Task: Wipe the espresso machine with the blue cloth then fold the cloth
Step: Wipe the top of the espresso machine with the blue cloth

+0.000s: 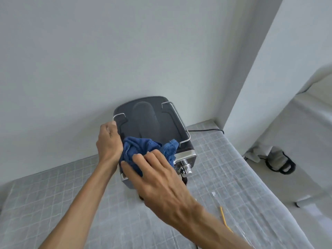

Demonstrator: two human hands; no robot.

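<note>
The espresso machine [152, 123] stands on the desk [224, 168], its back to the white wall [107, 51], seen from above. The blue cloth [143, 150] lies bunched on the front part of the machine's dark top, between the two hands. The right hand [158, 177] lies flat on the cloth with its fingers nearly straight and spread, pressing it down onto the front edge of the machine; part of the cloth sticks out beyond the fingertips toward the metal rail [181, 123] on the right. The left hand [107, 141] is curled against the left edge of the machine, its fingers bent by the left rail, just beside the cloth. A yellow strip [224, 218] lies on the desk near the right forearm, and a black cord [206, 130] runs behind the machine.
</note>
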